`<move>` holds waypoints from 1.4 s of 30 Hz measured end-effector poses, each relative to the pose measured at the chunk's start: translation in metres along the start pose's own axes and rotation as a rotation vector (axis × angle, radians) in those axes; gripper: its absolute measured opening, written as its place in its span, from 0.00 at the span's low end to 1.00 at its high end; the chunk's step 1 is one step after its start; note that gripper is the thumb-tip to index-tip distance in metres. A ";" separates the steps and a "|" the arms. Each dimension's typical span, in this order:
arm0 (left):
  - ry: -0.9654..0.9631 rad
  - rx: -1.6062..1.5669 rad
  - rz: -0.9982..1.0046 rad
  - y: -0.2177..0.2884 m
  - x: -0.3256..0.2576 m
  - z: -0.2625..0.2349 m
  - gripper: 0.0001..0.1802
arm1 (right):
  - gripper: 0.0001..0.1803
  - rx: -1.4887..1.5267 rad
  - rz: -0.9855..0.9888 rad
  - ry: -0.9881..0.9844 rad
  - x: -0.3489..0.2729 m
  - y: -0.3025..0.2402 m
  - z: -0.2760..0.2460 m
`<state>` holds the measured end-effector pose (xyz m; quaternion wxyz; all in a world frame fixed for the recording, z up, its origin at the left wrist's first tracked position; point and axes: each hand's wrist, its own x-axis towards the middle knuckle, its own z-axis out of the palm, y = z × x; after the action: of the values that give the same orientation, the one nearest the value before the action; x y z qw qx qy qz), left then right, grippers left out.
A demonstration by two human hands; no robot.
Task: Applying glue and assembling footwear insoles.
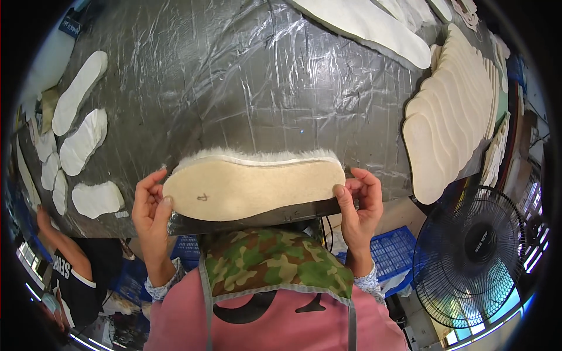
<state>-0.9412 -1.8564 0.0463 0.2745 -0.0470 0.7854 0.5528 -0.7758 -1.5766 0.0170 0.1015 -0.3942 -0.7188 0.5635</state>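
Note:
A fleece-lined insole lies level between my two hands, its flat beige side up and white fluff showing along the far edge. My left hand pinches its wider end, thumb on top and fingers behind. At the narrower end, my right hand grips it the same way. The insole is over the near edge of the dark table, in front of my camouflage apron. A small dark mark shows on its wider part.
Grey plastic film covers the table. Fanned beige insoles lie at right, near a black fan. More insoles lie at the far right. White fleece pieces lie at left, where another person works. Blue crates stand below.

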 end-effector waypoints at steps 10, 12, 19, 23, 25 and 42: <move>-0.024 0.043 0.027 -0.003 0.001 -0.003 0.24 | 0.19 0.004 -0.002 0.000 0.004 0.002 0.001; -0.030 0.045 0.024 -0.004 0.002 -0.003 0.25 | 0.19 0.019 0.009 0.005 0.004 0.002 0.002; -0.010 0.007 -0.017 0.005 -0.004 -0.008 0.24 | 0.19 0.065 0.041 -0.008 0.004 0.002 0.008; 0.001 0.101 0.023 -0.007 0.001 -0.002 0.23 | 0.18 0.012 0.069 0.023 0.001 0.004 0.004; -0.017 0.142 0.041 -0.003 0.006 0.002 0.23 | 0.18 -0.003 0.072 0.037 -0.001 0.002 -0.001; -0.007 0.216 0.071 -0.010 0.015 -0.003 0.17 | 0.18 0.068 0.015 -0.002 0.000 0.011 0.007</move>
<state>-0.9511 -1.8594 0.0317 0.2611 0.0125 0.8407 0.4743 -0.7753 -1.5812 0.0046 0.1099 -0.3953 -0.6964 0.5888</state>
